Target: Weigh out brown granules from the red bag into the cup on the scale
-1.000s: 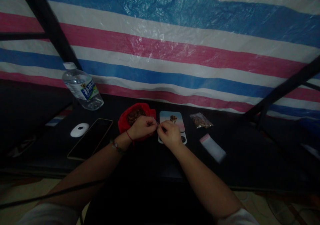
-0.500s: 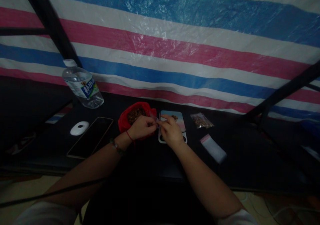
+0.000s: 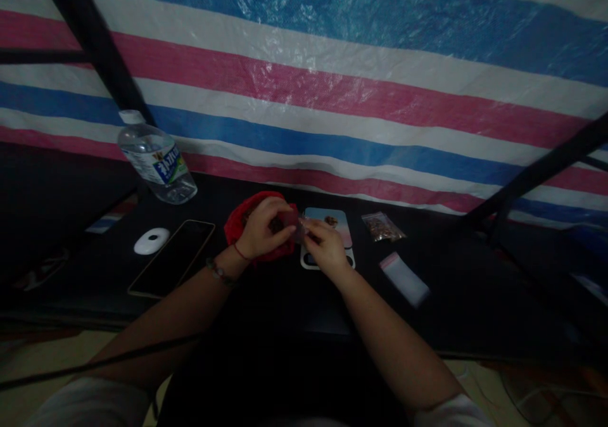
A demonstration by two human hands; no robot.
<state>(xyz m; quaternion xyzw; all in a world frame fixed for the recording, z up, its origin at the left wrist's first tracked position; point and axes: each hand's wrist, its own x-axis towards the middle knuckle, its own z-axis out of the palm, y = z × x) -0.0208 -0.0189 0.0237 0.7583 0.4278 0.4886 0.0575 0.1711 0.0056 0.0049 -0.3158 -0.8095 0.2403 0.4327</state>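
Over the red plastic bag point(image 3: 232, 227), which holds small brown pieces, my left hand point(image 3: 263, 227) is curled with thumb and fingers at a small clear plastic bag point(image 3: 299, 232). The clear bag's other side is pinched by my right hand point(image 3: 327, 246); its fingertips partly hide it. Beneath the right hand lies a small white-edged digital scale point(image 3: 342, 229) with a blue-and-pink top, a few brown pieces point(image 3: 331, 220) on it. Off to the right are a filled zip bag point(image 3: 382, 226) of brown pieces and a stack of flat zip bags point(image 3: 405, 279) with a pink strip.
A water bottle point(image 3: 159, 164) stands at the back left. In front of it lie a white oval device point(image 3: 152, 241) and a dark phone point(image 3: 173, 259) on the black table point(image 3: 304, 306). Striped plastic sheeting point(image 3: 308, 91) hangs behind, with black metal bars point(image 3: 88, 28) at both sides.
My left hand's thumb and fingers have spread from a tight pinch into a wider curl around the clear bag. My right hand still pinches it, turned slightly.
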